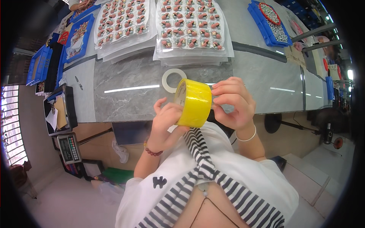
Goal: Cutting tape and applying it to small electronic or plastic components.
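Head view: both hands grip yellow tape roll (193, 102), axis pointing left-right.

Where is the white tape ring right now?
In the head view, the white tape ring lies flat on the grey marble-look table, near centre, just behind the yellow tape roll held by both hands.

Two stacks of clear plastic blister sheets (192, 26) holding rows of small reddish pieces lie side by side at the far edge of the grey surface (125, 95), while a scale's grey keypad display (69, 148) sits below its left edge
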`<action>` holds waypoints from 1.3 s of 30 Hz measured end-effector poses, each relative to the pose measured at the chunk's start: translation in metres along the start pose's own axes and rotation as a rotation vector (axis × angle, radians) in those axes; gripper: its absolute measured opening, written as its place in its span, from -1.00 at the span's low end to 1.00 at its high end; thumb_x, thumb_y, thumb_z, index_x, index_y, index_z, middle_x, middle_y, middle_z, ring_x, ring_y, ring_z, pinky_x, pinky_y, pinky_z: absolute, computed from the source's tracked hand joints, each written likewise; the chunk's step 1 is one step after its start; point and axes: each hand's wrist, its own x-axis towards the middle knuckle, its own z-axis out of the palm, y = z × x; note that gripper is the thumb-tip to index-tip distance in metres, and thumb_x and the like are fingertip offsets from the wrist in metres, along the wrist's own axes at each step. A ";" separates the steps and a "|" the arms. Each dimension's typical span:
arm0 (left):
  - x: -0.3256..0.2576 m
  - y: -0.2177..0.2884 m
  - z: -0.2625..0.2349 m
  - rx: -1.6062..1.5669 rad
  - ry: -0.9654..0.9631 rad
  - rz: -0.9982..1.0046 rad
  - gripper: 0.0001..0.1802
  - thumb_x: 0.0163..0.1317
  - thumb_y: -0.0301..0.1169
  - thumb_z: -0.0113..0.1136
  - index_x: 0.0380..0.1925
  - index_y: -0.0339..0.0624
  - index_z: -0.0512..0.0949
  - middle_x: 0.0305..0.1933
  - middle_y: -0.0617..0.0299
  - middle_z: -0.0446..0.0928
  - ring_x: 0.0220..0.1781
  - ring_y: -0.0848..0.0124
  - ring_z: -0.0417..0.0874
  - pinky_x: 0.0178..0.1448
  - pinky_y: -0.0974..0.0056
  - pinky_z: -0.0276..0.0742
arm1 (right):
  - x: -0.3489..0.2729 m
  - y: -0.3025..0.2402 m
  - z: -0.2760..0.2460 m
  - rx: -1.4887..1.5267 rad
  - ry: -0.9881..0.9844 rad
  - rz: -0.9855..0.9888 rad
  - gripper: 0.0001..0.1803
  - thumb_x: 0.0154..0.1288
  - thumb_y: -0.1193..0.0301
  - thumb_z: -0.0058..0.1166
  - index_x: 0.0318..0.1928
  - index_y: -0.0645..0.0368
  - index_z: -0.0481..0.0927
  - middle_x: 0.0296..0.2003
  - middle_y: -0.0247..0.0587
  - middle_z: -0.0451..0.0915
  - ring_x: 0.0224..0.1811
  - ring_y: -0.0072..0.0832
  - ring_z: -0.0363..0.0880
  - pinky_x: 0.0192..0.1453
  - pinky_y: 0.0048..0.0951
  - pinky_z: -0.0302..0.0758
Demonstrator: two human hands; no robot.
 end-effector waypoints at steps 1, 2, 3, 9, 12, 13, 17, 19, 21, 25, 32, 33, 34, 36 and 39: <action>0.000 0.000 0.000 0.010 0.004 0.005 -0.75 -0.07 -0.46 0.28 -0.30 -0.17 0.60 -0.30 0.27 0.57 -0.12 0.31 0.58 0.33 0.00 -0.04 | 0.000 0.000 0.000 -0.001 0.001 -0.002 -0.75 -0.18 0.68 0.12 -0.38 0.21 0.51 -0.32 -0.07 0.61 -0.21 -0.21 0.62 -0.15 -0.25 0.48; 0.000 0.000 0.000 0.020 0.008 0.011 -0.76 -0.07 -0.46 0.28 -0.30 -0.17 0.60 -0.29 0.26 0.59 -0.14 0.31 0.59 0.33 0.00 -0.03 | -0.001 -0.001 0.000 -0.007 0.007 0.009 -0.77 -0.15 0.68 0.12 -0.38 0.22 0.51 -0.34 -0.08 0.60 -0.23 -0.22 0.61 -0.16 -0.27 0.48; -0.001 -0.001 0.001 0.021 0.008 0.012 -0.76 -0.07 -0.46 0.28 -0.30 -0.17 0.60 -0.29 0.26 0.59 -0.14 0.31 0.59 0.33 0.00 -0.03 | -0.001 -0.001 0.001 -0.011 0.012 0.021 -0.79 -0.13 0.68 0.13 -0.39 0.22 0.51 -0.36 -0.08 0.59 -0.25 -0.23 0.60 -0.17 -0.29 0.49; -0.001 -0.006 0.012 0.142 0.170 0.080 -0.76 -0.08 -0.49 0.32 -0.32 -0.18 0.60 -0.30 0.23 0.63 -0.23 0.31 0.64 0.27 0.00 0.17 | -0.008 -0.009 0.010 0.335 0.115 0.472 -0.87 0.02 0.63 0.18 -0.40 0.19 0.52 -0.43 -0.30 0.58 -0.37 -0.48 0.53 -0.21 -0.54 0.41; 0.000 -0.007 0.014 0.174 0.197 0.085 -0.75 -0.10 -0.48 0.34 -0.33 -0.18 0.60 -0.31 0.22 0.63 -0.24 0.29 0.63 0.25 0.02 0.22 | -0.011 -0.014 0.013 0.628 0.182 0.726 -0.95 0.15 0.60 0.11 -0.38 0.23 0.52 -0.43 -0.32 0.57 -0.33 -0.58 0.51 -0.20 -0.59 0.39; 0.001 -0.006 0.015 0.238 0.220 0.101 -0.81 0.00 -0.45 0.32 -0.34 -0.19 0.59 -0.34 0.23 0.63 -0.28 0.32 0.63 0.27 0.01 0.21 | -0.011 -0.015 0.013 0.628 0.182 0.724 -0.95 0.15 0.60 0.11 -0.38 0.23 0.52 -0.43 -0.32 0.57 -0.33 -0.58 0.51 -0.20 -0.59 0.39; 0.004 -0.006 0.016 0.479 0.272 0.147 -0.86 0.07 -0.41 0.31 -0.37 -0.18 0.59 -0.37 0.25 0.62 -0.30 0.35 0.63 0.29 0.00 0.19 | -0.010 -0.016 0.015 0.998 0.198 1.050 -0.95 0.24 0.51 0.06 -0.37 0.22 0.53 -0.44 -0.33 0.55 -0.35 -0.62 0.46 -0.18 -0.58 0.37; 0.005 -0.008 0.017 0.533 0.285 0.151 -0.87 0.06 -0.42 0.31 -0.38 -0.17 0.60 -0.38 0.26 0.61 -0.29 0.35 0.63 0.29 0.01 0.18 | -0.013 -0.014 0.019 1.125 0.208 1.128 -0.92 0.26 0.47 0.04 -0.37 0.21 0.53 -0.45 -0.33 0.54 -0.37 -0.62 0.43 -0.17 -0.58 0.36; 0.004 -0.010 0.019 0.586 0.297 0.154 -0.88 0.05 -0.42 0.32 -0.40 -0.15 0.60 -0.39 0.26 0.61 -0.28 0.36 0.63 0.29 0.01 0.16 | -0.016 -0.012 0.021 1.348 0.217 1.218 -0.88 0.28 0.42 0.01 -0.39 0.16 0.51 -0.47 -0.35 0.51 -0.40 -0.60 0.40 -0.19 -0.53 0.35; 0.003 -0.017 0.022 0.671 0.333 0.165 -0.77 -0.05 -0.54 0.21 -0.34 -0.03 0.61 -0.38 0.36 0.56 -0.29 0.45 0.61 0.26 0.07 0.19 | -0.017 -0.016 0.025 1.522 0.325 1.383 -0.88 0.30 0.41 -0.01 -0.40 0.12 0.48 -0.46 -0.37 0.50 -0.38 -0.57 0.39 -0.19 -0.46 0.35; -0.001 -0.027 0.020 0.781 0.363 0.153 -0.77 -0.03 -0.54 0.19 -0.34 0.00 0.61 -0.35 0.41 0.56 -0.25 0.49 0.61 0.30 0.06 0.16 | -0.024 -0.014 0.030 1.808 0.292 1.480 -0.86 0.30 0.36 -0.03 -0.42 0.07 0.47 -0.44 -0.38 0.50 -0.35 -0.52 0.39 -0.16 -0.36 0.34; -0.002 -0.028 0.020 0.783 0.362 0.151 -0.77 -0.03 -0.54 0.19 -0.34 0.00 0.61 -0.35 0.41 0.56 -0.25 0.49 0.61 0.30 0.06 0.16 | -0.024 -0.014 0.031 1.849 0.262 1.491 -0.85 0.30 0.35 -0.03 -0.42 0.06 0.46 -0.44 -0.38 0.50 -0.34 -0.51 0.39 -0.15 -0.34 0.34; -0.004 -0.031 0.019 0.807 0.362 0.159 -0.78 -0.03 -0.54 0.20 -0.34 0.02 0.61 -0.34 0.41 0.56 -0.23 0.49 0.61 0.31 0.06 0.16 | -0.022 -0.015 0.030 1.851 0.261 1.492 -0.85 0.30 0.35 -0.03 -0.42 0.06 0.46 -0.44 -0.38 0.50 -0.34 -0.51 0.39 -0.15 -0.34 0.34; -0.008 -0.037 0.018 0.832 0.361 0.167 -0.78 -0.03 -0.53 0.20 -0.34 0.03 0.62 -0.33 0.42 0.56 -0.22 0.50 0.62 0.32 0.06 0.15 | -0.019 -0.017 0.029 1.914 0.245 1.585 -0.84 0.30 0.33 -0.04 -0.44 0.06 0.46 -0.45 -0.38 0.48 -0.34 -0.50 0.38 -0.14 -0.33 0.34; -0.015 -0.048 0.016 0.926 0.370 0.216 -0.75 -0.07 -0.50 0.26 -0.33 0.06 0.63 -0.29 0.43 0.56 -0.18 0.51 0.63 0.31 0.05 0.15 | -0.020 -0.018 0.030 1.972 0.223 1.580 -0.84 0.29 0.33 -0.04 -0.43 0.06 0.45 -0.45 -0.38 0.47 -0.34 -0.50 0.38 -0.14 -0.34 0.34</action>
